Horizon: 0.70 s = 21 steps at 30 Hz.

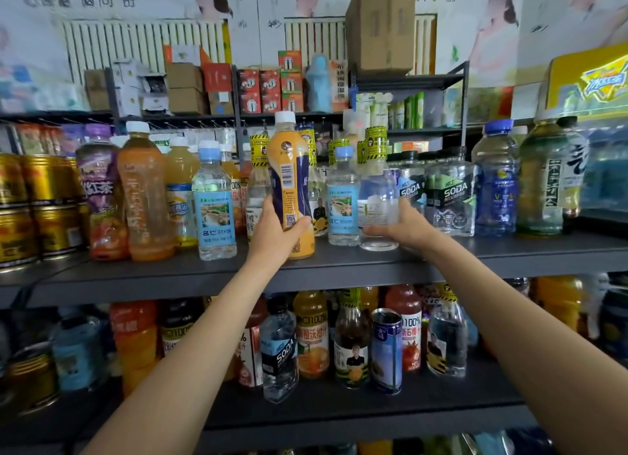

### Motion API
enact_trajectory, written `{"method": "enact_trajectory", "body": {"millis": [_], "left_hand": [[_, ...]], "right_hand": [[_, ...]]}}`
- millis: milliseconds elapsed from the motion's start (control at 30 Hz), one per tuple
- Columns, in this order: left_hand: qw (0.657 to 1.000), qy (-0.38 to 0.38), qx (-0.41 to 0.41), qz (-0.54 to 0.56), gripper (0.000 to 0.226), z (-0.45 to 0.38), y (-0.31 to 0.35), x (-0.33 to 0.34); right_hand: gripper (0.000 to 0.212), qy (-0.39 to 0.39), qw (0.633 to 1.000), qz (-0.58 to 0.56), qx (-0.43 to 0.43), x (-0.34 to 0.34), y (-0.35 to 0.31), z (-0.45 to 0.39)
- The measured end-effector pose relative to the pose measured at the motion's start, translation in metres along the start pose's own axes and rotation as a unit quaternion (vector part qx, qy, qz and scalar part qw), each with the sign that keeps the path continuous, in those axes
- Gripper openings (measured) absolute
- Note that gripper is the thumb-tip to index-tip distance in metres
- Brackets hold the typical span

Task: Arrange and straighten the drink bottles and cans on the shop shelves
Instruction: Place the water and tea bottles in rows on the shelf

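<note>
My left hand (274,232) grips an orange juice bottle (290,169) with a white cap and a dark blue label, standing upright near the front of the upper shelf (339,267). My right hand (404,227) holds a clear bottle (378,196) with a yellow and black striped neck band, also upright on that shelf. Between the two stands a water bottle with a light blue label (343,199). Another one like it (214,203) stands left of the juice bottle.
Gold cans (30,206) are stacked at the shelf's left end; tea bottles (142,196) stand beside them. Soda bottles (452,196) and large bottles (540,179) fill the right. The lower shelf (339,417) holds more bottles and a blue can (386,351). Boxes sit above.
</note>
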<state>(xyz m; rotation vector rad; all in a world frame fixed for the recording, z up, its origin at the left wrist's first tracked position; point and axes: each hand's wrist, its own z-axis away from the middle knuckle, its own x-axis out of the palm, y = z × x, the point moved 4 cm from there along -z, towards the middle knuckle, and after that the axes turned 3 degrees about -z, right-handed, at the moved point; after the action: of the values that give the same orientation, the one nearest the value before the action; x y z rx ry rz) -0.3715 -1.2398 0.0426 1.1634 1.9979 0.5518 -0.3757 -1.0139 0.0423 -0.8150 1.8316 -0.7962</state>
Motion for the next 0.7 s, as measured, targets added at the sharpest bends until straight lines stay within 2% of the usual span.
{"method": "enact_trajectory", "body": {"millis": [133,167,233,300,467,533,633,700], "left_hand": [[1.0,-0.006,0.007,0.001,0.063,0.0,0.0,-0.002],[1.0,-0.007,0.01,-0.002,0.062,-0.001,-0.001,-0.002],[1.0,-0.008,0.012,-0.015,0.061,-0.002,-0.002,-0.003],[1.0,-0.011,0.014,-0.024,0.062,-0.004,-0.003,-0.004],[0.999,-0.023,0.028,-0.034,0.064,-0.004,-0.006,-0.008],[0.999,-0.025,0.029,-0.028,0.065,-0.006,-0.011,-0.011],[0.999,-0.042,0.028,-0.013,0.064,-0.006,-0.015,-0.014],[0.998,-0.046,0.03,0.006,0.064,-0.005,-0.015,-0.016]], "right_hand": [[0.12,-0.022,0.999,-0.032,-0.025,0.022,0.003,-0.023],[0.112,-0.023,0.999,-0.008,-0.028,0.026,-0.003,-0.024],[0.082,-0.013,0.996,0.086,-0.023,0.028,-0.015,-0.022],[0.064,0.012,0.98,0.198,-0.016,0.026,-0.023,-0.021],[0.048,0.065,0.893,0.445,-0.017,0.02,-0.038,-0.006],[0.039,0.111,0.887,0.442,-0.071,0.022,-0.048,-0.004],[0.031,0.191,0.892,0.353,-0.209,0.027,-0.081,-0.003],[0.048,0.187,0.873,0.363,-0.269,0.035,-0.102,-0.015]]}}
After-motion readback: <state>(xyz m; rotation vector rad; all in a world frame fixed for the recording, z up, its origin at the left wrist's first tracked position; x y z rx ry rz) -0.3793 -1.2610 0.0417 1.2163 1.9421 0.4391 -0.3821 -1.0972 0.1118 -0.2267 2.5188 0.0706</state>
